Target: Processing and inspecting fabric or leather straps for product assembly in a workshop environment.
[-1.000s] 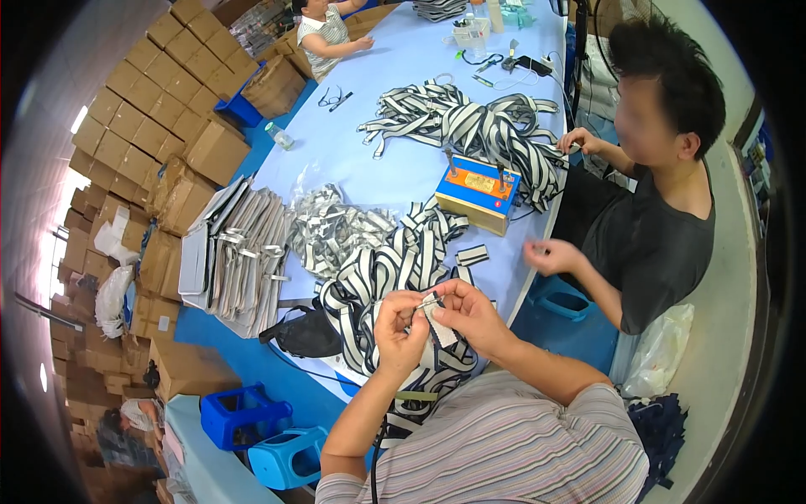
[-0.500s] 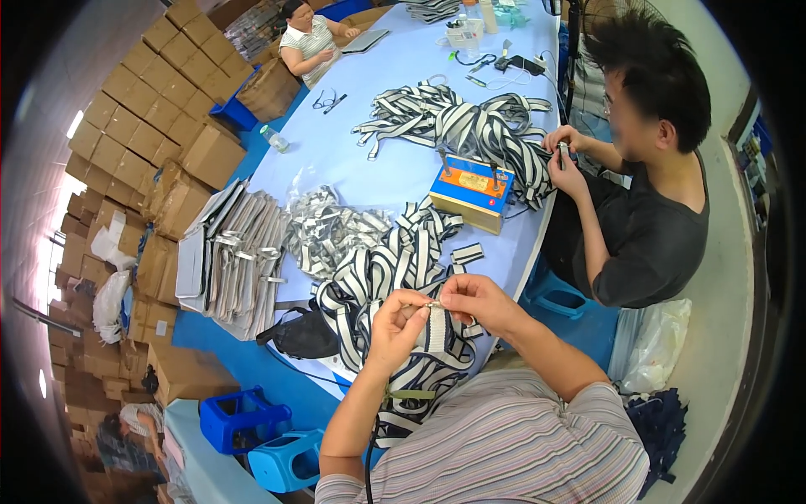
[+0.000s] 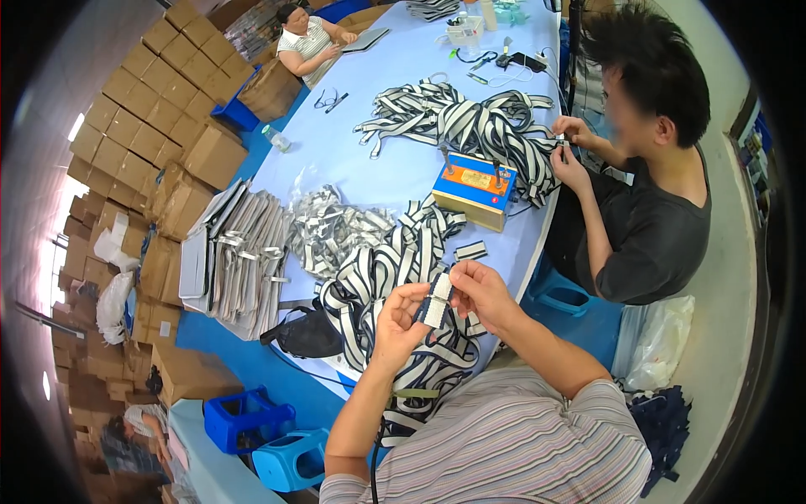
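You have the end of a black-and-white striped strap [image 3: 436,301] pinched between both hands, held up just above the near edge of the blue table [image 3: 369,151]. Your left hand [image 3: 401,316] grips its lower left side with thumb and fingers closed on it; your right hand [image 3: 477,290] clamps the upper right edge the same way. It looks as if you are folding or lining up the strap end, so the next move calls for keeping the edges square while the fingers stay tight

The rest of the strap trails down into the pile of striped straps [image 3: 395,277] beneath your hands. Further along sits a blue and orange box-shaped device [image 3: 475,188], and beyond it a second heap of straps [image 3: 466,126], where a person in a dark shirt [image 3: 646,227] on the right works with both hands. Left of your pile lie clear bags of parts [image 3: 332,227] and flat grey stacks [image 3: 239,256]. Cardboard boxes [image 3: 143,143] line the left wall, and another person [image 3: 306,42] sits at the far end
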The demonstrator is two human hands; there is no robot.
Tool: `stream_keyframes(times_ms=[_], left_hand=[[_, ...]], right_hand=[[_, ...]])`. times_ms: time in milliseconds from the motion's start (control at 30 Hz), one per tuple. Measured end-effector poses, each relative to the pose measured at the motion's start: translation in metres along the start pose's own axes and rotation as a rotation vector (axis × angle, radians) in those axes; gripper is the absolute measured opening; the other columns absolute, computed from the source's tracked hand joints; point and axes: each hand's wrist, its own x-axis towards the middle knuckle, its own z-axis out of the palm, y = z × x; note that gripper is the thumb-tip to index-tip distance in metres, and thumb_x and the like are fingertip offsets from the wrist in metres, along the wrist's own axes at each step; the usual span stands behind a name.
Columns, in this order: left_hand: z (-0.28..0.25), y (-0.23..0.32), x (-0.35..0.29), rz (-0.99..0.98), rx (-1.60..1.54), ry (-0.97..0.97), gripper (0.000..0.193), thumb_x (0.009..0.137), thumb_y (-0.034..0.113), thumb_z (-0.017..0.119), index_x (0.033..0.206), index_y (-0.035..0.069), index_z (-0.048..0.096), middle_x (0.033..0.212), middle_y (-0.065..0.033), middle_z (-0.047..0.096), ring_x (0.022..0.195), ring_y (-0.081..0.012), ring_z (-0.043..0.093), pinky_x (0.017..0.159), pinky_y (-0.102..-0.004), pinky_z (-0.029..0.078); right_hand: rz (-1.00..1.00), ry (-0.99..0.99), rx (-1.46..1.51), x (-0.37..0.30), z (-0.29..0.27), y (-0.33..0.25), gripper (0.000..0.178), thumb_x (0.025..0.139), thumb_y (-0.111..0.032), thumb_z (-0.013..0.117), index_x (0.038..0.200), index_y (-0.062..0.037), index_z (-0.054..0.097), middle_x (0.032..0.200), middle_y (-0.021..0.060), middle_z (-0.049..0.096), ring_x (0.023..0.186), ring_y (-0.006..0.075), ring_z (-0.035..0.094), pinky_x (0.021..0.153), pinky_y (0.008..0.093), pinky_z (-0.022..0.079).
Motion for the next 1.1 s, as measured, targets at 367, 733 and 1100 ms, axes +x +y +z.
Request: stream_keyframes(times_ms=[367,733,1100], left_hand=[[-0.009,-0.002,0.003,-0.071,-0.078,-0.008,0.027,0.071,-0.005,0.060,0.098,-0.003,0.056,0.091,-0.0065,0.060,0.078,-0.0093,0.056,0.068,-0.0203,0.046],[-0.004,0.002,0.002,-0.097,0.061,-0.020,0.023,0.073,-0.003,0.061,0.097,-0.003,0.058,0.091,-0.0072,0.061,0.081,-0.0088,0.056,0.073,-0.0197,0.044],[0.000,0.008,0.001,-0.067,0.153,-0.083,0.018,0.076,0.001,0.061,0.093,-0.002,0.058,0.084,-0.0052,0.061,0.074,-0.0064,0.055,0.065,-0.0165,0.043]], right_hand=[[-0.426,-0.119,-0.378,-0.019,0.004,0.000,0.012,0.082,-0.008,0.053,0.090,-0.0014,0.050,0.084,0.0026,0.054,0.072,0.0061,0.050,0.059,0.0194,0.043],[-0.642,-0.050,-0.755,-0.028,0.012,-0.017,0.021,0.071,-0.007,0.063,0.091,-0.0023,0.060,0.079,0.0075,0.056,0.063,0.0138,0.054,0.055,0.0224,0.045],[-0.718,-0.034,-0.890,-0.033,0.012,-0.026,0.014,0.072,-0.009,0.064,0.082,-0.0012,0.058,0.073,0.0070,0.055,0.058,0.0149,0.054,0.052,0.0236,0.045]])
